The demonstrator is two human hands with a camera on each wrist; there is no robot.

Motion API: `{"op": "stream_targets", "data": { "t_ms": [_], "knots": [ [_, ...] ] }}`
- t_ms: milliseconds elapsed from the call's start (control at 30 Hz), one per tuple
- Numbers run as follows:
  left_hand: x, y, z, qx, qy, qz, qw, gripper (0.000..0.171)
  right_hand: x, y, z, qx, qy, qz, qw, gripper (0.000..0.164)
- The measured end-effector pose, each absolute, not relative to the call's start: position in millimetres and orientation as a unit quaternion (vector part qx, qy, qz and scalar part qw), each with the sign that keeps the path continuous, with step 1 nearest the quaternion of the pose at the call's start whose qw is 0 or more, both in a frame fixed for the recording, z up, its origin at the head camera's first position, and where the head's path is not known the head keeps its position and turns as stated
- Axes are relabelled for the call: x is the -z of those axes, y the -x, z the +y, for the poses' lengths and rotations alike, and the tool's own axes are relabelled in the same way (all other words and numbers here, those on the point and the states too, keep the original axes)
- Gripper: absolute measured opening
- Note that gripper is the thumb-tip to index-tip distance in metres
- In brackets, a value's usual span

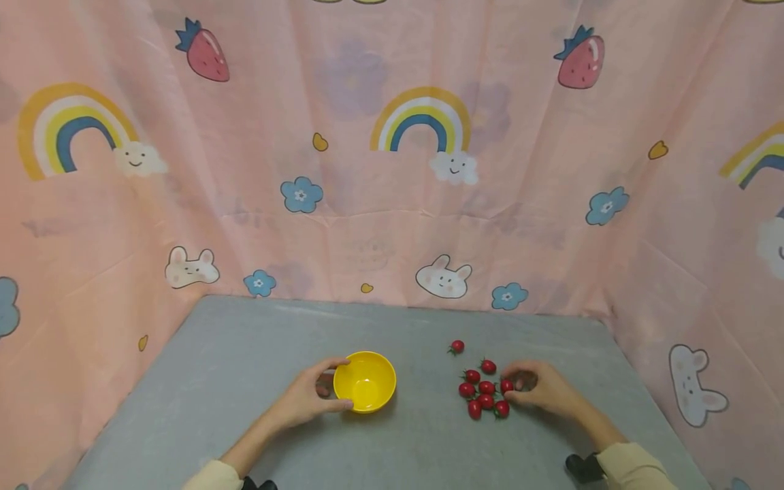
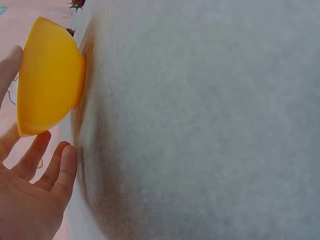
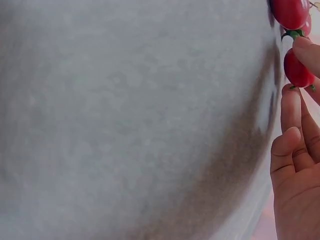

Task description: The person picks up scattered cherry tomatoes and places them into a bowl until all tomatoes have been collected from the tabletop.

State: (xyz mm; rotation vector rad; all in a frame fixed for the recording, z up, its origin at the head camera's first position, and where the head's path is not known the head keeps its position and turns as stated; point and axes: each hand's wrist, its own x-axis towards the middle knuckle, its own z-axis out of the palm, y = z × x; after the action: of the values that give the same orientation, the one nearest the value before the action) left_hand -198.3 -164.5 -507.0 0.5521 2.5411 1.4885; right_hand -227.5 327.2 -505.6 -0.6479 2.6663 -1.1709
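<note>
My left hand (image 1: 304, 397) holds a small yellow bowl (image 1: 365, 382) by its left side, thumb at the near edge and fingertips at the far rim. No contents show inside it. In the left wrist view the bowl (image 2: 50, 80) appears side-on, its base on the table. To the right, my right hand (image 1: 548, 389) pinches a red cherry tomato (image 1: 506, 386) between thumb and finger, at the right edge of a loose cluster of cherry tomatoes (image 1: 486, 387). The right wrist view shows this pinched tomato (image 3: 297, 71) close by another one (image 3: 290, 12).
One cherry tomato (image 1: 456, 347) lies apart, behind the cluster. Everything stands on a grey table (image 1: 416, 449). A pink printed curtain (image 1: 343, 252) hangs along the table's back and both sides.
</note>
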Motion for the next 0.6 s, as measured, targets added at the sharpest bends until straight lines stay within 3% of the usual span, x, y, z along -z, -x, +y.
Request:
{"op": "stream_targets", "data": {
  "t_ms": [600],
  "knots": [
    [506, 199, -164, -0.493, -0.18, 0.847, 0.079, 0.074, 495, 230, 323, 0.394, 0.214, 0.891, 0.063, 0.033]
  ]
}}
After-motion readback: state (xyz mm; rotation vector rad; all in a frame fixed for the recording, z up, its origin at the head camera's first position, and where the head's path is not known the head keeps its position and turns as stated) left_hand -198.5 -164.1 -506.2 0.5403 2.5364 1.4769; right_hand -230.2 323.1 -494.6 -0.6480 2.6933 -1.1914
